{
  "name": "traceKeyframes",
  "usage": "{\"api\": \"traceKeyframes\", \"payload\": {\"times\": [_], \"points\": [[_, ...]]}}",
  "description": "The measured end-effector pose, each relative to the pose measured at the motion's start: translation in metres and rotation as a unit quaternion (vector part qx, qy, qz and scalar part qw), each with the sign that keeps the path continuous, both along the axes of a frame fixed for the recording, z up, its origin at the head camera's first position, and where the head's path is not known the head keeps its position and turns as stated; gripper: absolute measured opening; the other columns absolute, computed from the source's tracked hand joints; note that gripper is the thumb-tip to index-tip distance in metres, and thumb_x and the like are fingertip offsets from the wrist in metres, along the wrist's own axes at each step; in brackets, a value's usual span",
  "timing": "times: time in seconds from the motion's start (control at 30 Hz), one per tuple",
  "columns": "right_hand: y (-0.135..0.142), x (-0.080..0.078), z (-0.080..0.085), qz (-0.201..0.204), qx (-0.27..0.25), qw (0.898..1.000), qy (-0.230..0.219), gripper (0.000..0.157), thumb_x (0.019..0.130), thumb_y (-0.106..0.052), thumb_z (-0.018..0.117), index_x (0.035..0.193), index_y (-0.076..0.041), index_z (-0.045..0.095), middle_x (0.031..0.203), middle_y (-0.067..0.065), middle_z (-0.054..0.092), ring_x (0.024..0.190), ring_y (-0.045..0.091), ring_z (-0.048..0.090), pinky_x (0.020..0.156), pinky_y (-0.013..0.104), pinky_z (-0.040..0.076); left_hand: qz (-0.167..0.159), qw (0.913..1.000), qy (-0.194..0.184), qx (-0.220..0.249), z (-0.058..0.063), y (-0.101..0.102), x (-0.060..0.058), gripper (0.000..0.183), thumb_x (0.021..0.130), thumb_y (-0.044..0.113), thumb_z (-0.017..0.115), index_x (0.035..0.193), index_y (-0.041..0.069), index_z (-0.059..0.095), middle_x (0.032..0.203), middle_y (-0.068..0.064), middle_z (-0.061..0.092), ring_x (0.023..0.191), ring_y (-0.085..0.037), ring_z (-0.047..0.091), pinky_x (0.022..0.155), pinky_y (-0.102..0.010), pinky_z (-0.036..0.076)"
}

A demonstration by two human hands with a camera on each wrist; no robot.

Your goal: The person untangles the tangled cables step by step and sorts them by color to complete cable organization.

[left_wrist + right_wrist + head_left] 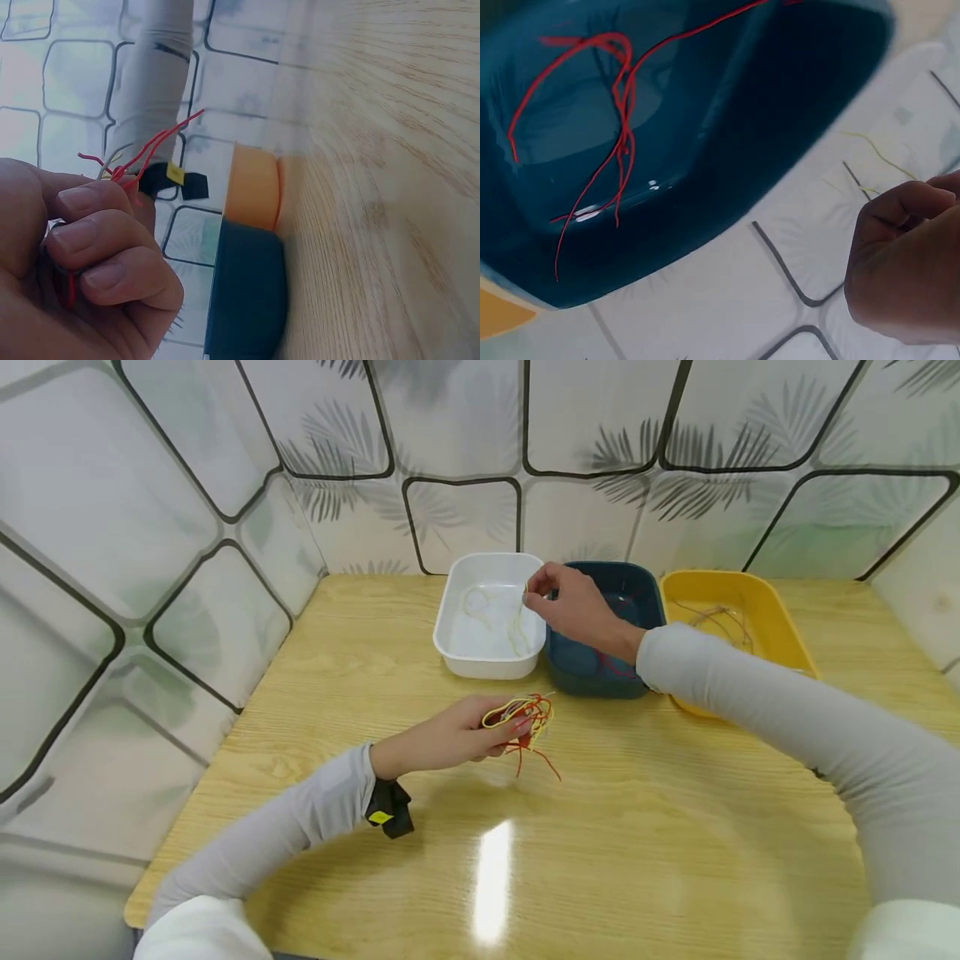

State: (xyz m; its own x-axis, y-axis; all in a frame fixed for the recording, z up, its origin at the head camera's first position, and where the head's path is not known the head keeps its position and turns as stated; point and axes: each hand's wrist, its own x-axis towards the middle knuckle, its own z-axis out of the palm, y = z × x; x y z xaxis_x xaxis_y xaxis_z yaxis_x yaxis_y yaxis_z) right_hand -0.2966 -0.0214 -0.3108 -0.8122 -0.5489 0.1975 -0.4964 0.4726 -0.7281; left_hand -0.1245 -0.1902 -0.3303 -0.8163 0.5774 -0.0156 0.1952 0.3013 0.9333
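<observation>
My left hand (457, 733) holds a tangled bundle of red and yellow strings (534, 714) above the table, with loose red ends hanging down. In the left wrist view its fingers (112, 240) are curled round the bundle. My right hand (581, 610) is raised over the edge between the white bin (491, 667) and the dark blue bin (600, 685). Between thumb and forefinger it pinches a thin yellow string (519, 622), which dangles into the white bin. Another pale yellow string (467, 602) lies in that bin. Red strings (622, 112) lie in the blue bin.
To the right of the blue bin stands a yellow bin (783, 627) with thin brownish strings (723, 612) inside. All three bins stand in a row at the back of the wooden table (637, 827), close to the patterned wall (465, 518).
</observation>
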Motion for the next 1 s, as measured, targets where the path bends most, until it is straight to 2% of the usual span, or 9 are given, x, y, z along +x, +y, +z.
{"api": "traceKeyframes", "payload": {"times": [0.1, 0.23, 0.33, 0.43, 0.6, 0.8, 0.9, 1.0], "points": [[-0.003, -0.007, -0.012, 0.004, 0.067, 0.997, 0.043, 0.020, 0.091, -0.036, 0.052, 0.101, -0.019, 0.054, 0.096, -0.005, 0.057, 0.075, 0.017, 0.050, 0.064, 0.033, 0.039, 0.001, 1.0000, 0.003, 0.002, -0.002, 0.000, 0.001, 0.030, 0.096, 0.036, 0.047, 0.107, 0.009, 0.054, 0.073, -0.006, 0.050, 0.057, -0.015, 0.041, 0.049, -0.026, 0.033], [0.004, -0.011, -0.021, 0.016, 0.136, 0.989, 0.057, 0.018, 0.090, -0.034, 0.053, 0.099, -0.019, 0.055, 0.094, -0.005, 0.058, 0.071, 0.018, 0.050, 0.062, 0.034, 0.039, 0.001, 1.0000, 0.001, 0.001, -0.005, 0.002, 0.001, 0.029, 0.096, 0.036, 0.045, 0.106, 0.010, 0.054, 0.075, -0.008, 0.051, 0.057, -0.014, 0.041, 0.049, -0.026, 0.034], [0.009, -0.011, -0.023, 0.026, 0.160, 0.985, 0.064, 0.015, 0.089, -0.032, 0.055, 0.098, -0.020, 0.054, 0.092, -0.005, 0.058, 0.069, 0.018, 0.050, 0.061, 0.034, 0.039, 0.001, 1.0000, 0.000, 0.001, -0.005, 0.003, -0.001, 0.029, 0.097, 0.036, 0.045, 0.106, 0.010, 0.054, 0.073, -0.008, 0.050, 0.056, -0.014, 0.040, 0.049, -0.026, 0.033], [0.013, -0.010, -0.020, 0.032, 0.161, 0.984, 0.070, 0.014, 0.088, -0.030, 0.056, 0.097, -0.021, 0.054, 0.091, -0.006, 0.057, 0.069, 0.018, 0.049, 0.060, 0.034, 0.039, -0.005, 1.0000, 0.003, 0.002, -0.004, 0.004, -0.003, 0.029, 0.096, 0.037, 0.045, 0.106, 0.010, 0.053, 0.069, -0.006, 0.046, 0.054, -0.016, 0.036, 0.048, -0.027, 0.031], [0.018, -0.005, -0.017, 0.048, 0.154, 0.985, 0.068, 0.014, 0.087, -0.030, 0.058, 0.098, -0.021, 0.055, 0.093, -0.006, 0.057, 0.072, 0.018, 0.050, 0.063, 0.034, 0.039, -0.011, 0.9999, 0.008, -0.001, -0.002, 0.004, -0.005, 0.030, 0.097, 0.036, 0.045, 0.106, 0.009, 0.053, 0.070, -0.005, 0.046, 0.055, -0.016, 0.038, 0.049, -0.027, 0.033], [0.026, 0.011, -0.007, 0.076, 0.110, 0.990, 0.053, 0.015, 0.088, -0.029, 0.059, 0.098, -0.019, 0.057, 0.093, -0.005, 0.057, 0.077, 0.016, 0.050, 0.071, 0.033, 0.039, -0.008, 0.9999, 0.005, -0.006, -0.003, 0.003, -0.005, 0.030, 0.096, 0.037, 0.045, 0.109, 0.010, 0.054, 0.072, -0.004, 0.049, 0.056, -0.014, 0.041, 0.050, -0.026, 0.034], [0.028, 0.028, 0.006, 0.127, 0.081, 0.988, 0.019, 0.016, 0.090, -0.031, 0.057, 0.099, -0.019, 0.057, 0.093, -0.004, 0.057, 0.068, 0.018, 0.050, 0.067, 0.033, 0.041, -0.012, 0.9999, 0.007, -0.004, -0.004, 0.003, -0.006, 0.030, 0.097, 0.036, 0.045, 0.111, 0.012, 0.054, 0.071, -0.005, 0.049, 0.056, -0.014, 0.041, 0.050, -0.027, 0.034], [0.031, 0.048, 0.022, 0.209, 0.070, 0.975, -0.008, 0.020, 0.091, -0.039, 0.055, 0.101, -0.023, 0.059, 0.089, -0.004, 0.058, 0.056, 0.019, 0.048, 0.057, 0.033, 0.042, -0.015, 0.9998, 0.010, -0.005, -0.006, 0.002, -0.006, 0.029, 0.097, 0.036, 0.045, 0.109, 0.011, 0.053, 0.070, -0.005, 0.048, 0.055, -0.015, 0.040, 0.050, -0.027, 0.034]]}}
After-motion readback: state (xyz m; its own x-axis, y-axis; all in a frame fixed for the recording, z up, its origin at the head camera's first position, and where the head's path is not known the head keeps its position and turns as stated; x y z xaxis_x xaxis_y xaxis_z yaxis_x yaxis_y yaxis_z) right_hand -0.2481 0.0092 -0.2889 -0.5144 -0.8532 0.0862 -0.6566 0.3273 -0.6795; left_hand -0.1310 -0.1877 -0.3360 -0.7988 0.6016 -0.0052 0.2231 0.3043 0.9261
